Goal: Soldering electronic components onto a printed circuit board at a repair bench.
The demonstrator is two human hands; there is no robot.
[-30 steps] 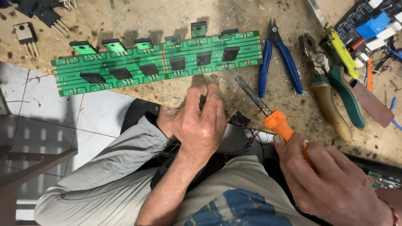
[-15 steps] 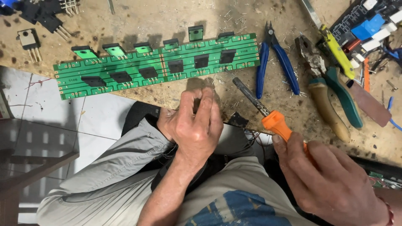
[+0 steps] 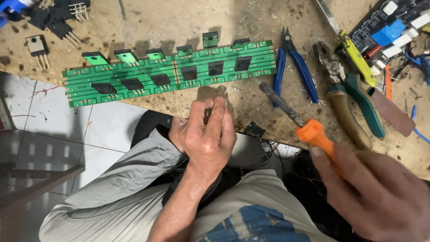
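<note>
The left hand (image 3: 207, 136) is closed over a small dark part at the edge of the wooden bench (image 3: 179, 20), its fingers curled tight; what the part is cannot be told. The right hand (image 3: 376, 192) is wrapped around the orange handle of a soldering iron (image 3: 293, 117), whose tip points toward the long green circuit board (image 3: 170, 74). Blue-handled cutters (image 3: 293, 67) and green-handled pliers (image 3: 349, 96) lie just beside the iron.
</note>
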